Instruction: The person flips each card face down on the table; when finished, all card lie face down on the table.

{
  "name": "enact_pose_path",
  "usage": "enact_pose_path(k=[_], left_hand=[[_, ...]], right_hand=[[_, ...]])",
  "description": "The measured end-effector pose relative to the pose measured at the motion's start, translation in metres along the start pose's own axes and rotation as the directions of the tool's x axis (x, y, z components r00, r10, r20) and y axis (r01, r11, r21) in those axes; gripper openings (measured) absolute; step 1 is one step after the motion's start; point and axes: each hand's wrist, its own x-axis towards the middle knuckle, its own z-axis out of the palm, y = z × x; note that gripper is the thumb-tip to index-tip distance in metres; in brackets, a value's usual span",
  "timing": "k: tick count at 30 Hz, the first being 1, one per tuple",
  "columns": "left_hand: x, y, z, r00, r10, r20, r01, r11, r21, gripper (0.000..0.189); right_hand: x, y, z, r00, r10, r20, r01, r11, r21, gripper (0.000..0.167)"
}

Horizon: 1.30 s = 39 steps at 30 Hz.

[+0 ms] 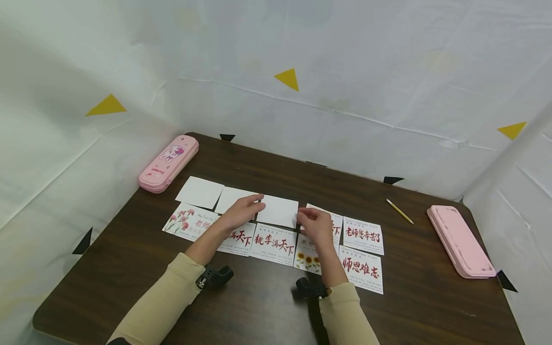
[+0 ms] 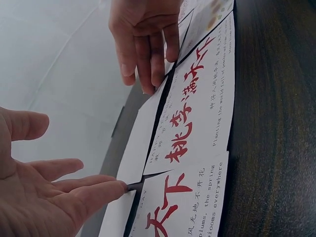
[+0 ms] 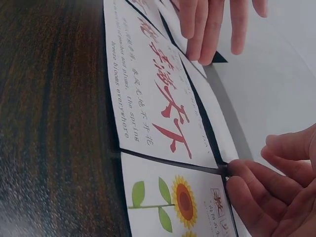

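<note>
Dark brown wood grain covers the desk [image 1: 267, 311] below your hands in the head view, where rectangular paper cards lie in two rows. Three blank white cards [image 1: 279, 211] fill the left part of the far row, followed by two cards with red Chinese lettering [image 1: 363, 235]. Along the near row you have a white card with pink carnations [image 1: 184, 220] at the left end, more red-lettered cards, and a white card with yellow sunflowers [image 1: 307, 259]. Your left hand [image 1: 240, 212] hovers over the middle blank card; your right hand [image 1: 317, 224] is at the right edge of the third. A pink pencil case with a rabbit picture [image 1: 169, 164] sits at the far left, and a yellow pencil [image 1: 399, 211] lies near a plain pink case [image 1: 461, 242] on the right.

From the left wrist, your left hand is released, fingers extended, one fingertip at the gap between two blank cards.

From the right wrist, your right hand's fingertips meet the blank card's edge, near the sunflower card's corner; the thumb stands apart, so nothing is pinched.
</note>
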Motion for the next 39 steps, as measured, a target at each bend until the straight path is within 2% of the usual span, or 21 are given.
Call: enact_pose_path(k=[7, 13, 17, 20, 24, 28, 32, 39], left_hand=[[-0.001, 0.006, 0.004, 0.999, 0.035, -0.012, -0.035, 0.999, -0.010, 0.055], [0.004, 0.015, 0.019, 0.998, 0.043, 0.037, -0.042, 0.998, -0.048, 0.051], [0.010, 0.024, 0.035, 0.996, 0.047, 0.071, -0.042, 0.997, -0.062, 0.051], [0.018, 0.029, 0.049, 0.993, 0.046, 0.110, -0.037, 0.996, -0.081, 0.052], [0.032, 0.030, 0.067, 0.987, 0.029, 0.156, -0.012, 0.994, -0.108, 0.053], [0.041, 0.033, 0.076, 0.987, 0.009, 0.161, 0.009, 0.994, -0.108, 0.054], [0.048, 0.035, 0.081, 0.988, -0.021, 0.150, 0.038, 0.993, -0.108, 0.054], [0.060, 0.034, 0.088, 0.983, -0.049, 0.179, 0.074, 0.988, -0.133, 0.056]], right_hand=[[0.000, 0.000, -0.017, 1.000, 0.000, 0.017, -0.002, 0.995, 0.097, 0.029], [-0.003, 0.004, -0.051, 0.997, 0.032, -0.066, -0.023, 0.990, 0.142, 0.029], [-0.006, 0.012, -0.074, 0.986, 0.100, -0.130, -0.088, 0.992, 0.095, 0.029], [0.010, 0.045, -0.087, 0.980, 0.104, -0.170, -0.106, 0.994, 0.000, 0.027], [0.012, 0.059, -0.094, 0.976, 0.103, -0.192, -0.125, 0.987, -0.104, 0.026], [-0.010, 0.029, -0.095, 0.980, 0.134, -0.150, -0.154, 0.980, -0.125, 0.028], [-0.012, 0.026, -0.094, 0.980, 0.124, -0.158, -0.146, 0.979, -0.141, 0.027], [-0.010, 0.028, -0.095, 0.975, 0.128, -0.180, -0.155, 0.977, -0.145, 0.028]])
